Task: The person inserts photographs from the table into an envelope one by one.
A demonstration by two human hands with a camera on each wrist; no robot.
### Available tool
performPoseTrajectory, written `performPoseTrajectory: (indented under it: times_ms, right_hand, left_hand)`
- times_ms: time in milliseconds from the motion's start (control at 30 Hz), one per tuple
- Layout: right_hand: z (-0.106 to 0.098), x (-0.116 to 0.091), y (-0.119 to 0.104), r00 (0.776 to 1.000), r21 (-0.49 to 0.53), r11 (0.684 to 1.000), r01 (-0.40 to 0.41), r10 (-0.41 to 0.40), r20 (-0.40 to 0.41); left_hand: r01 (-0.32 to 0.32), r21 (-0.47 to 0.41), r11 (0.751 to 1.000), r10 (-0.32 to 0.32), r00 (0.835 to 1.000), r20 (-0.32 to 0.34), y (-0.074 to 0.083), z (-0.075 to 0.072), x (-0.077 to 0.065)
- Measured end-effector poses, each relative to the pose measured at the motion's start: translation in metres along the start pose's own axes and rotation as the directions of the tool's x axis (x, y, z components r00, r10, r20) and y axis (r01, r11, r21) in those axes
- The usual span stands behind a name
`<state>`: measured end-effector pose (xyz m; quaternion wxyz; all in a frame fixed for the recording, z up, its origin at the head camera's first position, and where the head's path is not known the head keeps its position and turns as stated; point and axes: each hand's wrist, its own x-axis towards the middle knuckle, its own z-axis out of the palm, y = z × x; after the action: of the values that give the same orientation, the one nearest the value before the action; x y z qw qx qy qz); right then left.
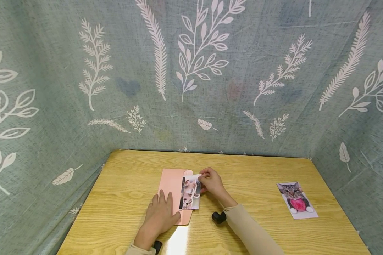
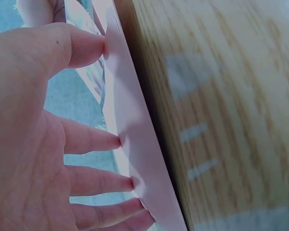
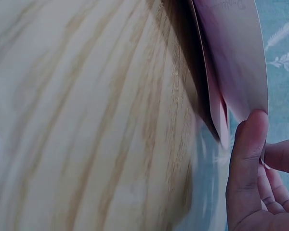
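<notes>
Clock centred on the pink envelope point(image 1: 170, 184), 12 = far side. Nearest, about 6-7 o'clock: left sleeve point(image 1: 139, 250) with a black wrist device point(image 1: 157, 247); glare patch point(image 1: 177, 241) on the tabletop point(image 1: 249, 170) at 6. Right sleeve point(image 1: 253, 230) comes in from 4-5 o'clock, second black wrist device point(image 1: 219, 217) at 4. Left hand point(image 1: 160, 213) at 7-8 o'clock, grip spread flat, fingertips and thumb touching the envelope. Envelope lies on the tabletop, long sides running roughly 12 to 6, open flap point(image 1: 187, 217) toward 3. Animal picture card point(image 1: 190, 193) lies over the flap on the 3 o'clock side, its 3 o'clock edge sticking out past it; can't tell whether the 9 o'clock edge is inside the envelope. Right wrist view: card tilts up off the flap, faint script on its underside. Right hand point(image 1: 214, 185) at 2 o'clock, grip pinching the card's edge near its 1-2 o'clock corner, thumb against finger. Cat picture card point(image 1: 297, 200) well apart at 3 o'clock, flat on the tabletop, face up, top leaning to 11. Farthest, across 9 through 12 to 3: grey-green cloth backdrop point(image 1: 178, 117), white leaf and sprig prints.
</notes>
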<state>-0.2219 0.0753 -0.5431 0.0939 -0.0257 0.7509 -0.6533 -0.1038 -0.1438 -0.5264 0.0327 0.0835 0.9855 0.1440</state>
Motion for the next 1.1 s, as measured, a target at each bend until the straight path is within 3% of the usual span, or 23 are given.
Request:
performPoseTrajectory:
  times_ms: [1100]
  right_hand:
    - [0.018, 0.004, 0.002, 1.0, 0.033, 0.999, -0.018, 0.018, 0.018]
  left_hand:
    - [0.008, 0.009, 1.0, -0.008, 1.0, 0.016, 0.0, -0.002, 0.0]
